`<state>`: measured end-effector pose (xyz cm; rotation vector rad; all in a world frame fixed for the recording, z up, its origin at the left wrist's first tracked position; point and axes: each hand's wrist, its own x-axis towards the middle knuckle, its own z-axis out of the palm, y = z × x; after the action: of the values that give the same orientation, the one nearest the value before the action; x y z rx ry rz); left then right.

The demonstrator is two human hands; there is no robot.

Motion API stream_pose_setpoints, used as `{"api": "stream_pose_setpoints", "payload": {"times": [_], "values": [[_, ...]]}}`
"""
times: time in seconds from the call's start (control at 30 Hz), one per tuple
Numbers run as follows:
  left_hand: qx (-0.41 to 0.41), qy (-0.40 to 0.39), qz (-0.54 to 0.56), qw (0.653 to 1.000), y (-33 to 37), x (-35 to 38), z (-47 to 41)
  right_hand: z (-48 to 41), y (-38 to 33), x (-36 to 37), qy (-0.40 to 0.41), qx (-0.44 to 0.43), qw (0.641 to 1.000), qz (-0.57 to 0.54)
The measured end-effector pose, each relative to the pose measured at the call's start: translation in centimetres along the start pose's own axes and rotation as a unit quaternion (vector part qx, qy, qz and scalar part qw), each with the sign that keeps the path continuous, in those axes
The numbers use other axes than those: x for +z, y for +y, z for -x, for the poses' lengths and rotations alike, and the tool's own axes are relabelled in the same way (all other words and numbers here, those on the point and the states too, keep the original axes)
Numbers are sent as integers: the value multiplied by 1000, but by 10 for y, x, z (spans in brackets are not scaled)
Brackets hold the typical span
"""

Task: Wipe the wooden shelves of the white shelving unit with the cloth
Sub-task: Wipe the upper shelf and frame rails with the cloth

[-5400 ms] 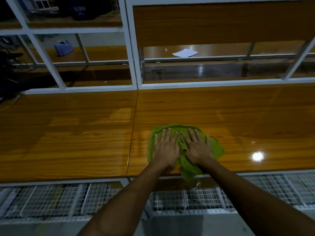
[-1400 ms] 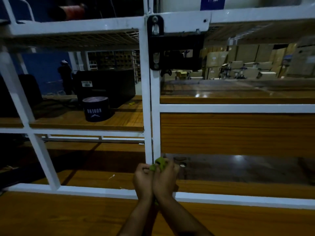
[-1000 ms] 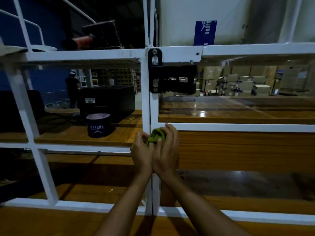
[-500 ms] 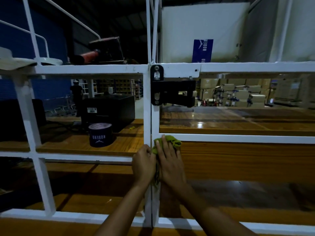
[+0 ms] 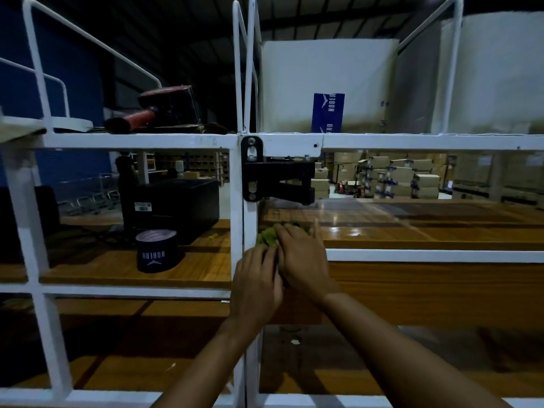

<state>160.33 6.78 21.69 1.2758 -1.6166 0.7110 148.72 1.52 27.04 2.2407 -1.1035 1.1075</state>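
Observation:
A crumpled green cloth [image 5: 267,236] lies on the near left corner of a glossy wooden shelf [image 5: 412,228], beside the white centre post [image 5: 250,225] of the shelving unit. My right hand [image 5: 303,260] presses on the cloth, fingers pointing up and left. My left hand [image 5: 256,287] sits just below and left of it, fingertips touching the cloth's lower edge over the post. Most of the cloth is hidden under the hands.
A dark round tin [image 5: 157,251] and a black box [image 5: 176,206] stand on the left wooden shelf [image 5: 103,269]. A black bracket [image 5: 276,179] hangs from the white rail above the hands. A power tool [image 5: 159,111] and a white panel [image 5: 326,83] are on top.
From the low shelf both hands lifted the bunched cloth up along the centre post. Now the cloth rests on the higher right shelf, and the view has tilted up.

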Motion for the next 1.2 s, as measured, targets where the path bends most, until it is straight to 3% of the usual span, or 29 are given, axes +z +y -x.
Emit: {"api": "stream_pose_setpoints", "payload": {"times": [0.2,0.3,0.47,0.63,0.93,1.03,1.2], "values": [[87,-98,-6,991,17,13,-32,12,42,-21,35,105,994,24],[81,-116,2,990,24,15,-37,12,41,-20,36,143,989,21],[27,-65,-34,997,4,7,-27,11,10,-6,24,85,996,-28],[40,-33,-22,998,11,19,-34,15,42,-14,-21,8,999,-22],[145,-115,42,982,97,42,-65,55,147,-55,-48,54,991,109],[144,-140,26,979,93,40,-65,56,140,-52,-30,86,991,100],[125,-116,33,985,72,30,-60,44,105,-41,-22,106,993,54]]}}
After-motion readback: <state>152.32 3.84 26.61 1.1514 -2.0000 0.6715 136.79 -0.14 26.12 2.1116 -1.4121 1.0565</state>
